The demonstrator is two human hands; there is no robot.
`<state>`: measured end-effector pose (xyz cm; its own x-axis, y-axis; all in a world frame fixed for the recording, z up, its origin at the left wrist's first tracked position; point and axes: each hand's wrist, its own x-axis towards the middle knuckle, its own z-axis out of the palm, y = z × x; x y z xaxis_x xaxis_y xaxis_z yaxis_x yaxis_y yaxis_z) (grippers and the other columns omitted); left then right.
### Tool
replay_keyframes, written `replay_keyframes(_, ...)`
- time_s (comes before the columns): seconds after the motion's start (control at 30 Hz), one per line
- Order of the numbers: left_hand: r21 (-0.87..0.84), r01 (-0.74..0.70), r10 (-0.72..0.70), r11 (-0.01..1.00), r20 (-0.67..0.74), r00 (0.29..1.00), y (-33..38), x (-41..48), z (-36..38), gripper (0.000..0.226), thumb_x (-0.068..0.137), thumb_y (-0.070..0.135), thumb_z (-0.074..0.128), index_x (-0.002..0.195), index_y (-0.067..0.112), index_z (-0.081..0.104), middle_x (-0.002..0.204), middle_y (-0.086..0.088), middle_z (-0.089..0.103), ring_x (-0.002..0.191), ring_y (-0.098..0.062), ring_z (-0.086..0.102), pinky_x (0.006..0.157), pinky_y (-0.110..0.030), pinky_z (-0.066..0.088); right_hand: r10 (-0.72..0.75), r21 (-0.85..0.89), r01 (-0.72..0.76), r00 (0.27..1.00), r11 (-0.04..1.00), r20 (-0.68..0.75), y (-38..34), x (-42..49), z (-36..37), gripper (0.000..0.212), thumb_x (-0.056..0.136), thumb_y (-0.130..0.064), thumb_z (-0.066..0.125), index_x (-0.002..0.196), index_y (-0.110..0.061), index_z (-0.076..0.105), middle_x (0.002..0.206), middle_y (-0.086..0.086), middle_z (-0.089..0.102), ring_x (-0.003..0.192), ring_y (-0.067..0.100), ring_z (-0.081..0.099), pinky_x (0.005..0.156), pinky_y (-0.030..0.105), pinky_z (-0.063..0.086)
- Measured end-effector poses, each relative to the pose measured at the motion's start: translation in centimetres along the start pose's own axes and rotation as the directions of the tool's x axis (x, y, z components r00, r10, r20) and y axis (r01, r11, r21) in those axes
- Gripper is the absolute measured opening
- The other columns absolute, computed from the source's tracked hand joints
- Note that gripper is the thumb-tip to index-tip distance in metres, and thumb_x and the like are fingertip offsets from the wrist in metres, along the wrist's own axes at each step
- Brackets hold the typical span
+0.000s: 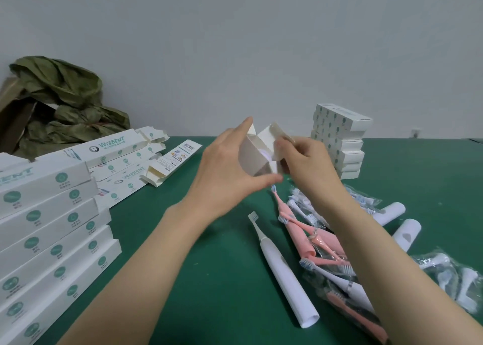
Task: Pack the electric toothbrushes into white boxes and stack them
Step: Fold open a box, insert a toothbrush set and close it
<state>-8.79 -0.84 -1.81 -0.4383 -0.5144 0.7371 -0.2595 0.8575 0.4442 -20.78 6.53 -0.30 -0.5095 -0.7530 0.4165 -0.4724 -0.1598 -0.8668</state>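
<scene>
Head view: a white box (257,151), its end open, is held above the green table (209,266). The left hand (224,172) grips it between curled fingers and thumb, while the right hand (305,164) pinches a flap (281,133). Below lie a white toothbrush (282,274) and pink toothbrushes (300,235), with a right stack (342,140) and left stacks (52,227) of boxes beyond.

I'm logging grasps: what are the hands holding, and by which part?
A white box with its end open. The left hand grips its body; the right hand pinches a flap at that end.
</scene>
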Motion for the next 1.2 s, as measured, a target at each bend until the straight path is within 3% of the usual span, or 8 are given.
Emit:
replay_keyframes(0.13,-0.135,0.033,-0.033,0.99,0.002,0.999,0.2,-0.2,0.2,0.11,0.061,0.044,0.082,0.148,0.04,0.014,0.115,0.016,0.05,0.102,0.007,0.044,0.083,0.002,0.03,-0.007,0.156,0.012,0.999,0.988,-0.033,-0.7,-0.1,0.5,0.042,0.092,-0.018,0.051,0.067,0.014,0.043,0.061,0.02,0.032,0.061,0.022,0.03,0.062,0.032,0.031)
replay_keyframes(0.37,-0.351,-0.009,-0.067,0.936,-0.204,0.977,0.7,-0.5,0.9,0.025,0.078,0.023,0.065,0.099,0.024,0.051,0.087,0.021,0.055,0.077,0.003,0.05,0.07,-0.009,0.037,-0.105,0.191,0.089,0.992,0.978,0.072,-2.2,-1.2,0.8,0.034,0.089,-0.024,0.044,0.072,0.0,0.06,0.067,0.019,0.048,0.069,0.021,0.045,0.081,0.055,0.047)
replay_keyframes(0.47,-0.437,0.026,-0.129,0.899,-0.207,0.97,1.2,-0.3,1.2,0.015,0.076,0.022,0.06,0.086,0.028,0.05,0.079,0.021,0.056,0.07,0.001,0.049,0.067,-0.013,0.037,-0.147,0.084,0.14,0.985,0.987,0.087,-2.7,-1.9,1.1,0.037,0.091,-0.037,0.039,0.08,-0.018,0.069,0.079,0.0,0.07,0.081,0.017,0.062,0.086,0.047,0.05)
replay_keyframes(0.6,-0.452,0.068,-0.147,0.89,-0.141,0.979,1.0,-0.5,1.5,0.034,0.069,0.036,0.066,0.097,0.037,0.045,0.093,0.029,0.056,0.091,0.006,0.054,0.074,-0.008,0.039,-0.248,-0.097,0.25,0.968,0.963,0.037,-2.3,-1.9,1.3,0.026,0.096,-0.017,0.041,0.077,-0.004,0.055,0.054,0.0,0.04,0.055,0.014,0.033,0.049,0.023,0.027)
replay_keyframes(0.73,-0.268,0.128,-0.13,0.955,0.011,0.991,-1.3,-1.5,2.5,0.081,0.061,0.025,0.084,0.125,0.027,0.035,0.122,0.013,0.039,0.12,-0.005,0.038,0.095,-0.015,0.035,-0.248,-0.163,0.242,0.969,0.956,-0.014,-1.3,-1.3,1.0,0.029,0.094,-0.007,0.039,0.069,-0.021,0.046,0.05,-0.007,0.031,0.05,0.009,0.031,0.048,0.02,0.024)
replay_keyframes(0.9,-0.213,0.124,-0.155,0.969,-0.133,0.979,-1.8,-2.1,3.5,0.063,0.067,0.014,0.083,0.123,0.014,0.053,0.105,0.005,0.049,0.095,0.008,0.046,0.074,-0.002,0.033,-0.338,-0.269,0.335,0.941,0.903,0.035,-0.4,-1.4,1.2,0.035,0.1,-0.012,0.038,0.132,-0.006,0.053,0.091,-0.001,0.058,0.082,0.002,0.046,0.07,0.006,0.033)
replay_keyframes(1.0,-0.214,0.112,-0.149,0.97,-0.166,0.975,-1.7,-1.8,3.4,0.064,0.065,0.016,0.085,0.122,0.013,0.057,0.103,0.002,0.053,0.092,0.012,0.047,0.073,-0.001,0.033,-0.389,-0.287,0.388,0.92,0.876,0.055,-0.1,-1.1,1.0,0.039,0.102,-0.019,0.036,0.137,-0.005,0.047,0.125,0.008,0.06,0.108,0.006,0.046,0.083,-0.006,0.022)
replay_keyframes(1.2,-0.243,0.079,-0.123,0.967,-0.174,0.977,-1.5,-1.7,3.1,0.057,0.067,0.007,0.079,0.121,0.012,0.061,0.099,0.002,0.056,0.089,0.016,0.048,0.074,0.001,0.033,-0.39,-0.4,0.373,0.92,0.837,0.04,0.6,-1.7,2.7,0.046,0.102,-0.017,0.033,0.144,0.002,0.03,0.144,0.019,0.041,0.131,0.03,0.04,0.099,0.016,0.022)
